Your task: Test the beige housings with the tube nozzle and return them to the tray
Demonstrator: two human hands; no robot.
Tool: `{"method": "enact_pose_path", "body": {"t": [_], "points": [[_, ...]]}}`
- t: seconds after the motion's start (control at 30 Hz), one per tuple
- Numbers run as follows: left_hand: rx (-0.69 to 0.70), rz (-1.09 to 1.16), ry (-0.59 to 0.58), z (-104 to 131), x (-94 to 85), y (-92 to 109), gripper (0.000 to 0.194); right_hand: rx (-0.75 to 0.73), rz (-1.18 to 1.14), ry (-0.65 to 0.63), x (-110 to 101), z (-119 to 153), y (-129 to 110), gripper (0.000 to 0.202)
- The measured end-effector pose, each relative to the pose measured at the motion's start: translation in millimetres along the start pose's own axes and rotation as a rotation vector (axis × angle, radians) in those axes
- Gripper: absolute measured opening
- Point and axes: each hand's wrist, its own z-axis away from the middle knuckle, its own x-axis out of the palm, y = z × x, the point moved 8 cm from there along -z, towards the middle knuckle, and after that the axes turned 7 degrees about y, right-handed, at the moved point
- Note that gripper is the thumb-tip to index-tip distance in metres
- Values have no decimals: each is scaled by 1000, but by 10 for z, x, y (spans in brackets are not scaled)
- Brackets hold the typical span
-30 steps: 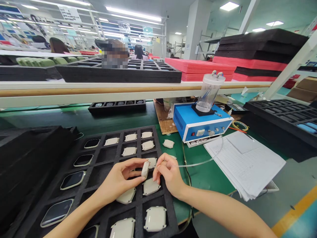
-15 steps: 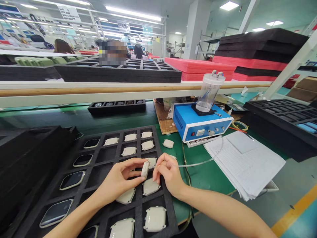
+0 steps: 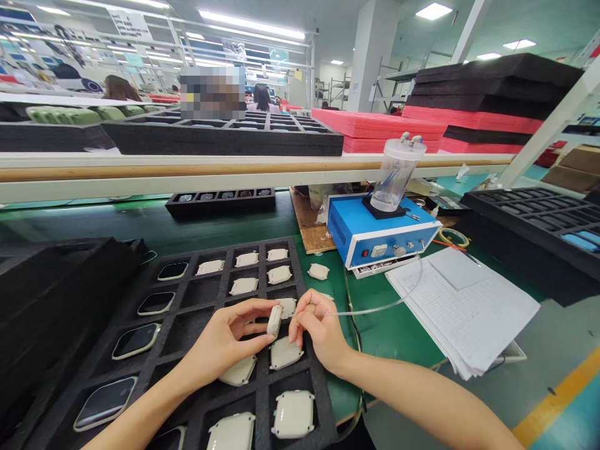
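Observation:
Between the thumb and fingers of my left hand, a cream watch case is held edge-on above a black foam tray. My right hand pinches the end of a clear thin tube, its fingers close to the case's right side. A fine tip seems to reach the case, though whether it touches is unclear. Cream cases such as this one lie in the tray's right-hand cells. Down the left column sit pieces with dark glass faces.
The tube runs to a blue machine carrying a clear cylinder. One loose case lies on the green mat. Papers are at right, stacked black foam at left. A shelf edge crosses ahead; people sit beyond.

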Motion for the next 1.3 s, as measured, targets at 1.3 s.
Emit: {"method": "enact_pose_path", "body": {"t": [1.3], "points": [[10,-1191,209,716,-626,619,14,-129,79,16,-101,47,-94,8]]}}
